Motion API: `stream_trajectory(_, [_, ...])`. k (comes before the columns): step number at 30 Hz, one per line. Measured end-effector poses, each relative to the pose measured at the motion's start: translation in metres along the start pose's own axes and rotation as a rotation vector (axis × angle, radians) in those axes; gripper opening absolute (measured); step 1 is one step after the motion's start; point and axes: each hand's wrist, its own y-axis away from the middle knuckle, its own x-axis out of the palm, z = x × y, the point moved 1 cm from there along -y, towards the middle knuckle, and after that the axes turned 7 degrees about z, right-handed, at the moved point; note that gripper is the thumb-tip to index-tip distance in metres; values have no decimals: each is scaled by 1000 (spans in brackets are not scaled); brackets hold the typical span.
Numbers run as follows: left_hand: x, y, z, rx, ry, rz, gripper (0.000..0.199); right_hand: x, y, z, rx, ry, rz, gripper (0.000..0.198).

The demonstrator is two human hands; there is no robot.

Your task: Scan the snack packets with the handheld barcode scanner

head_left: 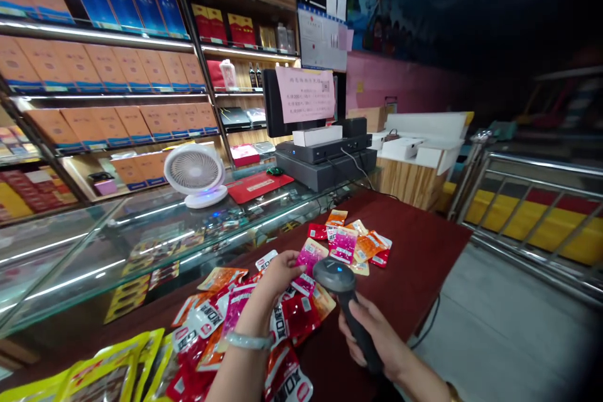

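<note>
My right hand (372, 333) is wrapped round the handle of a dark grey barcode scanner (336, 276), a small blue light showing on its head. Between the fingers of my left hand (285, 271) is the edge of a pink snack packet (311, 252), close beside the scanner head. Below my left forearm spreads a pile of red, orange and pink snack packets (296, 317), some with white ends. Beyond the scanner lies a smaller group of similar packets (370, 245) on the dark red tablecloth (414, 245). My left thumb is partly hidden.
Yellow bags (108, 367) lie at the front left. A glass counter (155, 264) runs behind the cloth, bearing a white fan (195, 173) and a red folder (259, 187). A monitor (271, 103) stands over a cash drawer (306, 166). Metal railing (532, 201) stands right.
</note>
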Motion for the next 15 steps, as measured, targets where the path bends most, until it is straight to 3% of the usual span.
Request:
stream_trajectory(6, [-1, 5, -5, -23, -206, -53, 32, 5, 5, 6, -3, 20, -35, 35])
stream_trajectory(15, [-2, 3, -1, 13, -267, -24, 40, 10, 7, 13, -38, -6, -63, 35])
